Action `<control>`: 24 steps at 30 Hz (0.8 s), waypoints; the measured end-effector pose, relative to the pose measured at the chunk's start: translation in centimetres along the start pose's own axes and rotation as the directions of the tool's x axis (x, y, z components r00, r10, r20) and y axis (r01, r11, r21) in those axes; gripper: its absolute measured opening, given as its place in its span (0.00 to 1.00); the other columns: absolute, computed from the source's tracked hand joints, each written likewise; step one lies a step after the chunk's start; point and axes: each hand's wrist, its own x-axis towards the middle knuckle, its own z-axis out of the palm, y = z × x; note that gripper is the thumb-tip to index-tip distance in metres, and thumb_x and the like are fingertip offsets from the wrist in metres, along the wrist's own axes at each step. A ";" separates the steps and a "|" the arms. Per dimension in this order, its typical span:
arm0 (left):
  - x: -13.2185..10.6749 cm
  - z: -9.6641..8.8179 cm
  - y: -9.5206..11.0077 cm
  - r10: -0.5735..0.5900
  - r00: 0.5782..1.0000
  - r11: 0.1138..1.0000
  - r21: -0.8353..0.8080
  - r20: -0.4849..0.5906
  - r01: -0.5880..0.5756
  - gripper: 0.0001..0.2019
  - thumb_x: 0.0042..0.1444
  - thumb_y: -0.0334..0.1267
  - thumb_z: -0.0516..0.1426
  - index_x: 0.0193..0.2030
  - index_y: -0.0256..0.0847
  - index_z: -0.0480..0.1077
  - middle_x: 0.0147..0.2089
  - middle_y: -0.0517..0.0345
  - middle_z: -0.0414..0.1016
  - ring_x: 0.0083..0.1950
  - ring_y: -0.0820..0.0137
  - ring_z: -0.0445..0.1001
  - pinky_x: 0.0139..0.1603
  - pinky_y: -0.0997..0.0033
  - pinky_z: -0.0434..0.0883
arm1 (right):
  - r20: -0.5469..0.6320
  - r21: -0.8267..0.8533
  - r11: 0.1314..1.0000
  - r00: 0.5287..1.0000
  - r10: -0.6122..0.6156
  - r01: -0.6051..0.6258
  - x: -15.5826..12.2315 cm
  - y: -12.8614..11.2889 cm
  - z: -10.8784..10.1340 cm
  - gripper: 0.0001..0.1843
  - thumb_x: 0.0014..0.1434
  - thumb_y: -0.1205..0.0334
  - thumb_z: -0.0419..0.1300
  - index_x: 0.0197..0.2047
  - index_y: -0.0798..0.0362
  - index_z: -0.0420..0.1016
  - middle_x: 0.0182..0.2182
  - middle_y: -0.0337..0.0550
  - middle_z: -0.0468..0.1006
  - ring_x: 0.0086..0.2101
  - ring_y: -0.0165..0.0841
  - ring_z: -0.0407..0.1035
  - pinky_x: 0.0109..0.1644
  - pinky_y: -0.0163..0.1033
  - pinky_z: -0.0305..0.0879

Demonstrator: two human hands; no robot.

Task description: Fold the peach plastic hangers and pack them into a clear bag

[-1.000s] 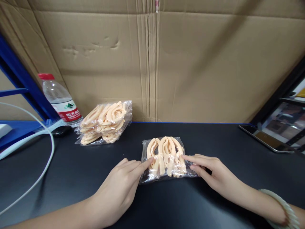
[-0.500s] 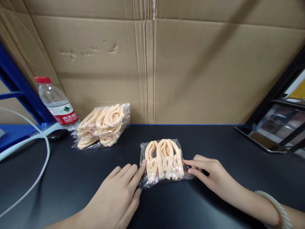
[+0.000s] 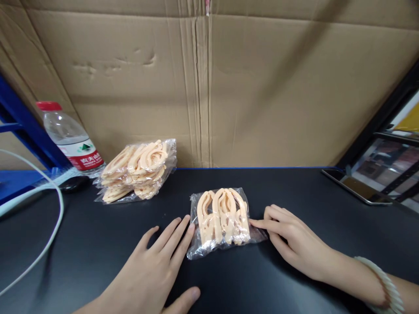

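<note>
A clear plastic bag of peach-coloured folding hangers (image 3: 224, 216) lies flat on the black table in front of me. My left hand (image 3: 153, 261) rests palm down, fingers spread, its index fingertip at the bag's left edge. From the other side, my right hand (image 3: 291, 240) touches the right end of the hangers with an outstretched index finger; its other fingers are partly curled and hold nothing. Farther back on the left sits a stack of similar bagged hangers (image 3: 135, 170).
A water bottle with a red cap (image 3: 73, 139) stands at the back left by a blue frame (image 3: 26, 126). Near it are a dark mouse-like object (image 3: 76, 184) and a pale cable (image 3: 60, 218). A phone or tablet (image 3: 356, 187) lies back right. Cardboard (image 3: 278, 87) walls the far edge.
My left fingers have spread and the thumb has moved away from the bag. My right fingers have shifted slightly, the index still on the bag. The view has moved a little.
</note>
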 end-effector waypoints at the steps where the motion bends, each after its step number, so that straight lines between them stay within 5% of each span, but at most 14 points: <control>1: 0.1 -0.2 0.1 -0.001 1.000 1.000 -0.001 0.031 0.001 0.33 0.62 0.56 0.48 0.68 0.38 0.59 0.68 0.42 0.57 0.64 0.46 0.65 0.54 0.45 0.70 | -0.011 0.007 1.000 1.000 0.000 0.000 0.1 0.0 0.1 0.24 0.64 0.76 0.44 0.55 0.50 0.71 0.34 0.45 0.67 0.35 0.38 0.63 0.40 0.46 0.61; 8: -0.1 -1.0 0.3 0.006 0.992 1.000 -0.003 0.126 -0.005 0.33 0.63 0.54 0.48 0.66 0.31 0.60 0.67 0.38 0.55 0.63 0.42 0.64 0.53 0.39 0.71 | -0.032 -0.118 0.992 0.999 -0.038 0.034 0.0 -0.1 0.4 0.23 0.62 0.77 0.43 0.54 0.53 0.71 0.35 0.47 0.67 0.35 0.39 0.63 0.38 0.47 0.64; 14: -0.1 -1.7 0.0 -0.007 0.999 1.000 -0.008 0.048 0.007 0.32 0.64 0.55 0.47 0.65 0.31 0.62 0.65 0.40 0.63 0.60 0.48 0.70 0.53 0.47 0.73 | -0.032 -0.155 0.985 0.996 -0.082 0.077 0.0 -0.5 0.4 0.22 0.60 0.78 0.43 0.52 0.55 0.69 0.37 0.49 0.69 0.35 0.40 0.64 0.39 0.49 0.68; 18: 0.5 -2.6 -0.4 -0.070 0.997 0.997 0.017 -0.029 0.071 0.30 0.62 0.55 0.50 0.59 0.30 0.70 0.61 0.38 0.69 0.55 0.47 0.74 0.50 0.49 0.74 | -0.168 -0.107 0.984 0.972 -0.161 0.145 0.2 -0.5 -0.5 0.20 0.61 0.78 0.43 0.50 0.56 0.68 0.39 0.50 0.70 0.38 0.39 0.65 0.41 0.47 0.69; 21: 1.0 -2.9 -0.3 -0.067 0.986 0.997 0.037 -0.153 0.073 0.30 0.62 0.54 0.51 0.61 0.31 0.67 0.65 0.39 0.65 0.60 0.48 0.69 0.56 0.49 0.69 | -0.288 -0.082 0.969 0.926 -0.245 0.231 0.7 -1.3 -1.4 0.19 0.63 0.78 0.45 0.53 0.56 0.66 0.41 0.50 0.71 0.41 0.38 0.67 0.43 0.45 0.70; 24: 1.6 -2.5 0.6 0.053 0.978 0.998 -0.033 -0.201 -0.061 0.32 0.61 0.47 0.53 0.68 0.33 0.55 0.70 0.44 0.56 0.68 0.52 0.58 0.66 0.50 0.58 | -0.236 -0.093 0.926 0.896 -0.377 0.366 1.5 -2.8 -1.6 0.24 0.63 0.77 0.46 0.61 0.58 0.60 0.50 0.54 0.71 0.51 0.40 0.65 0.54 0.48 0.67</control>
